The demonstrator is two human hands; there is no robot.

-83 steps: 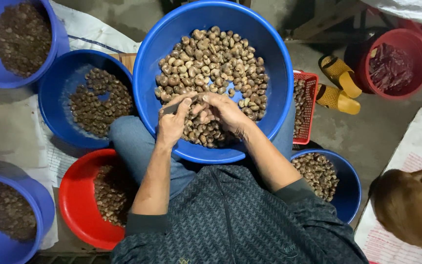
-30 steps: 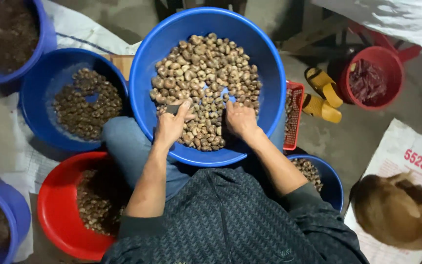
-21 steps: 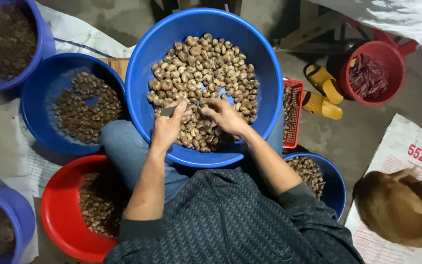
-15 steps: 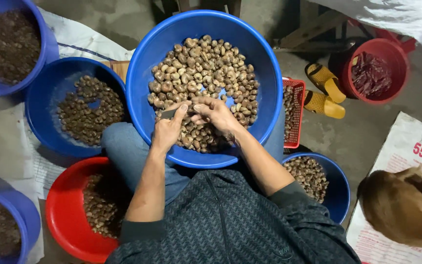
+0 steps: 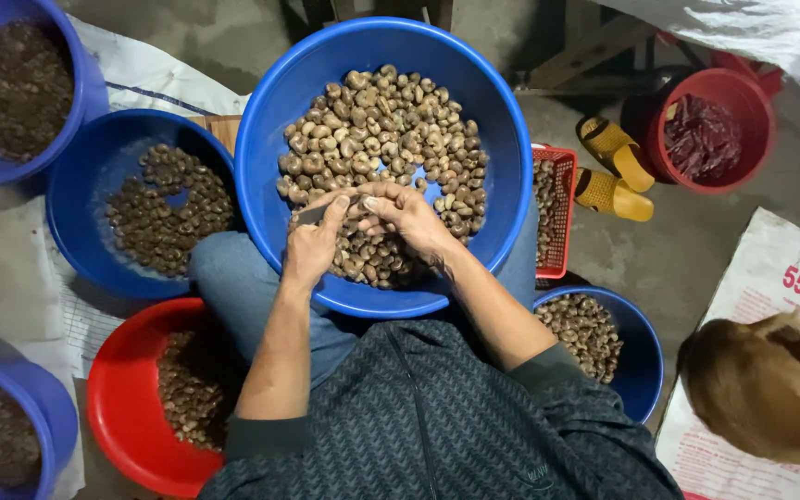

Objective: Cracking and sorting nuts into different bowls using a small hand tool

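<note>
A small dark blade (image 5: 317,214) is gripped in the left hand (image 5: 312,245), and a single nut (image 5: 360,206) looks to be pinched by the right hand (image 5: 411,222), right against the blade tip. Both hands are held over the big blue basin (image 5: 502,111) of cashew nuts (image 5: 381,120). A smaller blue bowl (image 5: 76,176) is seen at 9 o'clock, a red bowl (image 5: 108,398) at 7.

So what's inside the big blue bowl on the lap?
The big blue bowl holds a heap of brown nuts. The left hand and right hand cover some nuts, and bare blue bottom shows through in one spot.
</note>
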